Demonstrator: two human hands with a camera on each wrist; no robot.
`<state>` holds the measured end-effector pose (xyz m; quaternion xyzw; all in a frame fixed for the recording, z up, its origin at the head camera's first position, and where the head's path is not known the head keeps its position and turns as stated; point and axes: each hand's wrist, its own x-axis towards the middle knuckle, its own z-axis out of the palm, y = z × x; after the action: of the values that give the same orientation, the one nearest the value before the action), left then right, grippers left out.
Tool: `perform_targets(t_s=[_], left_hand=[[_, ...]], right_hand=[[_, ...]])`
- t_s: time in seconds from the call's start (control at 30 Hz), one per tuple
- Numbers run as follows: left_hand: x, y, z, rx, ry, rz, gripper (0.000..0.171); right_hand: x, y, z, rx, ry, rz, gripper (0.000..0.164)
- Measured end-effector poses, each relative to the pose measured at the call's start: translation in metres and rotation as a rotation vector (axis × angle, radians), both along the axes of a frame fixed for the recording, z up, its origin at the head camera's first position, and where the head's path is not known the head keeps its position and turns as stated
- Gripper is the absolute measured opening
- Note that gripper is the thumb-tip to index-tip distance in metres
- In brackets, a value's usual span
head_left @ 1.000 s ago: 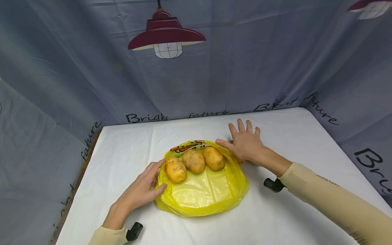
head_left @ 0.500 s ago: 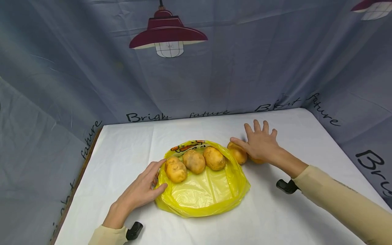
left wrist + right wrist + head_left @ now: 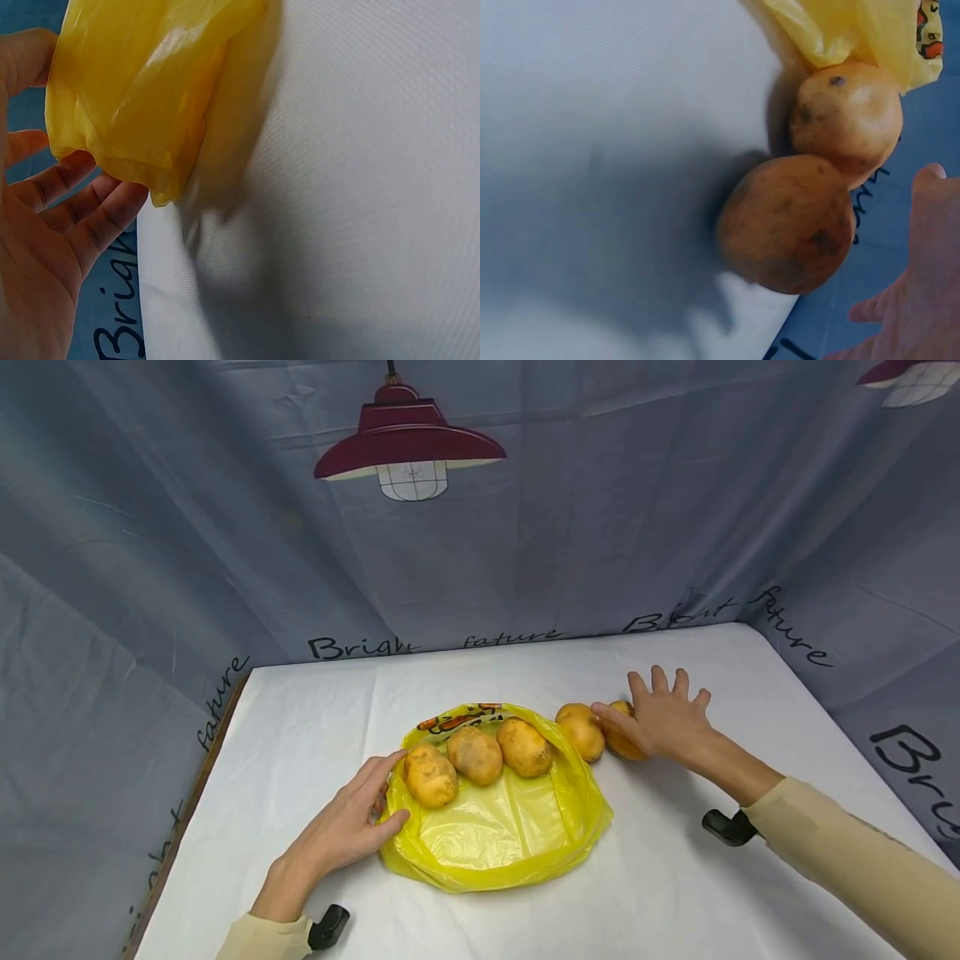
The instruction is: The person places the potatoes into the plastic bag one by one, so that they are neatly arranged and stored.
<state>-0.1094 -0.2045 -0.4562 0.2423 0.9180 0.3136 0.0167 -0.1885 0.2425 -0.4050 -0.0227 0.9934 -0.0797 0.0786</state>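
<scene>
L hand is wide, touching the side of the yellow bag w/ 3 potatoes in it. R hand is spread wide by 2 other potatoes on the table, next to the bag.

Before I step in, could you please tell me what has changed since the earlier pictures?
The right hand moved rightward, away from the yellow bag, revealing more of two potatoes beside it. I see nothing taken or let go. The left hand stayed at the bag's left edge, and the three potatoes inside kept their places.
</scene>
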Motion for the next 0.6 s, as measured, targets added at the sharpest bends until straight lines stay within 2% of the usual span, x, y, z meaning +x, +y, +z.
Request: perform_targets(t_s=[0.23, 0.5, 0.6], left_hand=[[0.000, 0.000, -0.001, 0.004, 0.007, -0.004, 0.075], [0.000, -0.001, -0.004, 0.013, 0.029, -0.002, 0.075], [0.001, -0.001, -0.004, 0.013, 0.029, -0.004, 0.075]], right_hand=[[0.005, 0.011, -0.006, -0.045, -0.043, -0.023, 0.107], [0.001, 0.020, -0.016, -0.219, -0.080, -0.015, 0.100], [-0.001, 0.021, -0.017, -0.248, -0.109, -0.017, 0.100]])
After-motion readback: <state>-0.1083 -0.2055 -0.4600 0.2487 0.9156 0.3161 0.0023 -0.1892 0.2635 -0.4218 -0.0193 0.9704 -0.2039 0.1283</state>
